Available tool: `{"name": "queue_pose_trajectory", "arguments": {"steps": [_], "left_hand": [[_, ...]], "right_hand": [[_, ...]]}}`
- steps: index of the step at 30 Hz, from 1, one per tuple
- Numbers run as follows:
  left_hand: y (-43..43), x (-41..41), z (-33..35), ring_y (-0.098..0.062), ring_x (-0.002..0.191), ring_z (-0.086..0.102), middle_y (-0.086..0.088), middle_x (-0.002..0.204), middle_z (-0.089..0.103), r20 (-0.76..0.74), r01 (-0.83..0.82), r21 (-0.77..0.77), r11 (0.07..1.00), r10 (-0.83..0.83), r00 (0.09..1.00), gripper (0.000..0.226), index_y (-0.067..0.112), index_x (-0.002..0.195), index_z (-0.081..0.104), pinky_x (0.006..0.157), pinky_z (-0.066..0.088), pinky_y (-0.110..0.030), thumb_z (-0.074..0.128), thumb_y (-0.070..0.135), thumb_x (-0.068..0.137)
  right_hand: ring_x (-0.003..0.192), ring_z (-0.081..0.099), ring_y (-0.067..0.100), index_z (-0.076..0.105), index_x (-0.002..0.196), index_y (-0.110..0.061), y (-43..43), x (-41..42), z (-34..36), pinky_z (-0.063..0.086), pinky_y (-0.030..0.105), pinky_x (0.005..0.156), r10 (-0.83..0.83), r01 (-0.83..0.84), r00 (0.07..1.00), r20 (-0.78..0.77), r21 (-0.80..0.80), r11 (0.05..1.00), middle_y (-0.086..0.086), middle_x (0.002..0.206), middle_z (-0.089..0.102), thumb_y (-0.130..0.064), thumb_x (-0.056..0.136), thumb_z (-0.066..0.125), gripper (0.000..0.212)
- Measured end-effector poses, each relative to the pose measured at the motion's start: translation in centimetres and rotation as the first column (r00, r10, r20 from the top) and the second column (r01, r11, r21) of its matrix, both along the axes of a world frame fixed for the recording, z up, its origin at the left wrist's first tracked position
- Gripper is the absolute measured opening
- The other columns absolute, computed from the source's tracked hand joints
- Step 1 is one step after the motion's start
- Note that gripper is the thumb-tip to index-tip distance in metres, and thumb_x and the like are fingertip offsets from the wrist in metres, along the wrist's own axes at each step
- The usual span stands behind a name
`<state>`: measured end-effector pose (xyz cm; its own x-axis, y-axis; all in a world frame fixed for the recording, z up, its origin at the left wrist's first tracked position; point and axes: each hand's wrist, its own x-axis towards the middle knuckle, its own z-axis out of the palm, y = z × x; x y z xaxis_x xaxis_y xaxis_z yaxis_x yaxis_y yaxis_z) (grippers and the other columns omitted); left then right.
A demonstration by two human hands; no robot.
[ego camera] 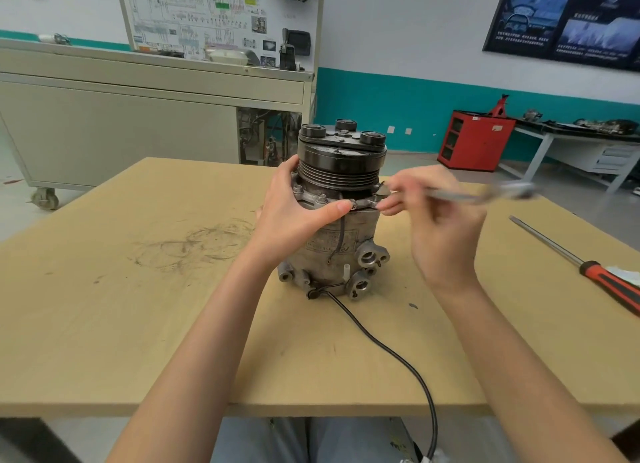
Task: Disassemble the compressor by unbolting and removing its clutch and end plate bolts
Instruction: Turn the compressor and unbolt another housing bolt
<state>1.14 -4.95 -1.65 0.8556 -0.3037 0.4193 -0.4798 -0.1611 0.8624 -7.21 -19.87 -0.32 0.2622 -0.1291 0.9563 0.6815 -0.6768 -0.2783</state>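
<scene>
Smooth black cable (391, 353), ribbed metal compressor (332, 251)

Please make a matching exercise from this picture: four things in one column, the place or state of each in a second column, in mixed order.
1. grey metal compressor with black pulley
2. screwdriver with orange-and-black handle
3. blurred silver metal tool
4. thin black cable

A. lies untouched on the wooden table
B. held in the right hand
C. stands upright, gripped by the left hand
D. runs over the table's front edge

Pairs: 1-C, 2-A, 3-B, 4-D.
</scene>
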Motion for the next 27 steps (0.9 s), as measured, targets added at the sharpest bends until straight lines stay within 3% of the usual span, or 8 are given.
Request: {"name": "queue_pose_trajectory", "arguments": {"steps": [1, 3, 6, 8, 11, 18, 23, 27], "left_hand": [[0.0, 0.1, -0.1, -0.012, 0.135, 0.038, 0.008, 0.148, 0.039, 0.001, -0.008, 0.003, 1.0, 0.008, 1.0, 0.114, 0.031, 0.147, 0.023, 0.114, 0.027, -0.054, 0.067, 0.072, 0.049], [-0.1, 0.1, -0.2, -0.012, 0.134, 0.039, 0.009, 0.146, 0.039, -0.004, -0.015, -0.003, 1.0, 0.015, 1.0, 0.113, 0.032, 0.146, 0.024, 0.114, 0.027, -0.054, 0.068, 0.071, 0.05], [-0.1, 0.0, -0.1, -0.012, 0.133, 0.04, 0.01, 0.144, 0.041, -0.007, -0.01, -0.019, 1.0, 0.01, 1.0, 0.113, 0.032, 0.145, 0.025, 0.114, 0.026, -0.055, 0.067, 0.072, 0.048], [-0.1, -0.1, -0.1, -0.012, 0.133, 0.04, 0.01, 0.144, 0.042, -0.005, -0.005, -0.017, 1.0, 0.005, 1.0, 0.113, 0.032, 0.145, 0.025, 0.114, 0.025, -0.055, 0.066, 0.073, 0.047], [-0.1, -0.1, 0.0, -0.011, 0.134, 0.039, 0.01, 0.145, 0.04, -0.006, 0.0, -0.012, 1.0, 0.0, 1.0, 0.114, 0.032, 0.146, 0.024, 0.114, 0.025, -0.055, 0.066, 0.073, 0.048], [-0.1, 0.0, -0.1, -0.012, 0.135, 0.038, 0.009, 0.147, 0.039, -0.004, 0.001, -0.019, 1.0, -0.001, 1.0, 0.115, 0.032, 0.147, 0.024, 0.114, 0.025, -0.055, 0.066, 0.073, 0.048], [-0.1, -0.2, 0.0, -0.013, 0.135, 0.038, 0.007, 0.148, 0.039, 0.002, -0.003, -0.017, 1.0, 0.003, 1.0, 0.111, 0.029, 0.148, 0.023, 0.114, 0.026, -0.055, 0.07, 0.068, 0.054], [0.0, -0.3, 0.1, -0.013, 0.134, 0.039, 0.007, 0.146, 0.04, 0.004, 0.001, -0.016, 1.0, -0.001, 1.0, 0.114, 0.029, 0.147, 0.024, 0.113, 0.026, -0.055, 0.067, 0.072, 0.051]], "right_hand": [[0.057, 0.067, 0.019, 0.06, 0.079, -0.007, -0.4, 0.3, 0.0, 0.054, 0.028, 0.053, 0.211, -0.179, 0.975, -0.063, 0.335, 0.925, 0.001, 0.073, 0.067, -0.019, 0.1, 0.042, 0.03], [0.052, 0.064, 0.015, 0.052, 0.077, -0.009, -1.6, 1.8, 0.0, 0.051, 0.022, 0.05, 0.514, -0.307, 0.858, -0.014, 0.788, 0.534, -0.001, 0.067, 0.067, -0.018, 0.102, 0.035, 0.032], [0.048, 0.059, 0.009, 0.05, 0.079, -0.01, -3.2, 4.4, 0.2, 0.047, 0.014, 0.045, 0.772, -0.293, 0.629, 0.087, 0.947, 0.132, 0.001, 0.063, 0.064, -0.019, 0.103, 0.035, 0.03], [0.048, 0.057, 0.006, 0.051, 0.079, -0.01, -3.7, 5.7, 0.0, 0.047, 0.01, 0.044, 0.854, -0.285, 0.51, 0.102, 0.957, 0.056, 0.001, 0.067, 0.061, -0.02, 0.103, 0.036, 0.03], [0.052, 0.063, 0.009, 0.051, 0.078, -0.009, -4.4, 5.7, 0.5, 0.05, 0.012, 0.048, 0.84, -0.302, 0.543, 0.021, 0.938, 0.172, 0.008, 0.074, 0.068, -0.028, 0.103, 0.035, 0.036], [0.072, 0.072, 0.024, 0.064, 0.081, -0.008, -2.7, 0.4, 2.5, 0.057, 0.022, 0.06, 0.319, -0.123, 0.904, -0.285, 0.541, 0.832, 0.009, 0.08, 0.074, -0.03, 0.102, 0.038, 0.04], [0.07, 0.072, 0.014, 0.065, 0.09, -0.007, 0.6, -0.7, 1.8, 0.059, 0.029, 0.065, 0.035, 0.009, 0.983, -0.18, 0.238, 0.971, 0.006, 0.08, 0.07, -0.023, 0.098, 0.047, 0.025], [0.059, 0.07, 0.019, 0.067, 0.085, 0.002, 1.7, -0.4, -0.5, 0.058, 0.038, 0.053, -0.107, 0.109, 0.989, -0.097, 0.011, 0.994, 0.012, 0.069, 0.069, -0.029, 0.096, 0.045, 0.039]]}}
